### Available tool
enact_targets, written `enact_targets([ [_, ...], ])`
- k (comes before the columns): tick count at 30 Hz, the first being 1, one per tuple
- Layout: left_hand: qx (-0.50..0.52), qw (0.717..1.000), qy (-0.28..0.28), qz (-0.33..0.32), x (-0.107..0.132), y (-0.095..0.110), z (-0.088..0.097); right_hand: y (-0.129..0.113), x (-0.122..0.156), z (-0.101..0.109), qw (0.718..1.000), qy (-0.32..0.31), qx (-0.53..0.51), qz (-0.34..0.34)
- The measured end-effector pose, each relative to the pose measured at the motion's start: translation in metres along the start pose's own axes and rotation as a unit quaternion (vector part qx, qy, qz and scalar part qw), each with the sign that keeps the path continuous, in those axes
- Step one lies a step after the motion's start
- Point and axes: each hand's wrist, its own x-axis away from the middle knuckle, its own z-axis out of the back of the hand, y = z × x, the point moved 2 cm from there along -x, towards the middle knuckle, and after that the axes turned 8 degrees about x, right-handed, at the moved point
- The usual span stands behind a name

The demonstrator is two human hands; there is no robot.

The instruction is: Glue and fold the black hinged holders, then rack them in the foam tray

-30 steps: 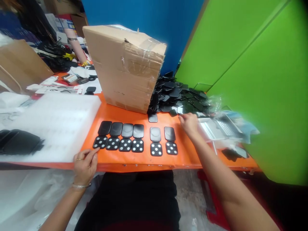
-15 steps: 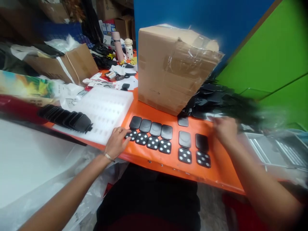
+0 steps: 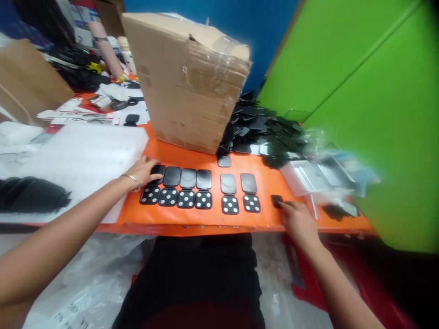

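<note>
A row of black hinged square cases [image 3: 204, 178] lies opened flat on the orange table, plain lids at the back and white-dotted halves [image 3: 186, 198] at the front. At the row's left end, my left hand [image 3: 142, 173] has its thumb and fingers around the edges of the leftmost lid [image 3: 158, 172]. Two more opened cases [image 3: 229, 204] sit apart to the right. Further right, my right hand [image 3: 300, 221] pinches a small black square piece [image 3: 276, 200] at the tabletop; its fingers are slightly blurred and partly cover it.
A tall cardboard box [image 3: 181, 87] stands behind the row, with a heap of black pieces [image 3: 260, 128] beside it. A grey tray [image 3: 312, 176] is at the right. White foam [image 3: 92, 146] and stacked black pieces [image 3: 30, 194] lie left. The orange table's [image 3: 206, 219] front edge is near my body.
My view has swung right. My right hand has come from the black heap down to the table front with a black piece. My left hand has shifted from the leftmost dotted half to its lid.
</note>
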Motion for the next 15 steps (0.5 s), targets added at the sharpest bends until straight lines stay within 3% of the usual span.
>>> enact_targets([
  [6, -0.033, 0.994, -0.103, 0.021, -0.016, -0.009, 0.01, 0.016, -0.001, -0.003, 0.985, -0.035, -0.123, -0.116],
  [11, -0.116, 0.977, -0.171, 0.05, -0.012, 0.017, 0.033, 0.026, -0.026, -0.005, 0.955, -0.141, -0.208, -0.155],
  [14, -0.115, 0.973, -0.195, -0.039, -0.007, 0.036, 0.045, 0.036, -0.042, -0.019, 0.946, -0.199, -0.207, -0.153],
  [15, -0.112, 0.968, -0.21, -0.073, -0.005, 0.039, 0.048, 0.04, -0.048, -0.024, 0.95, -0.182, -0.204, -0.15],
])
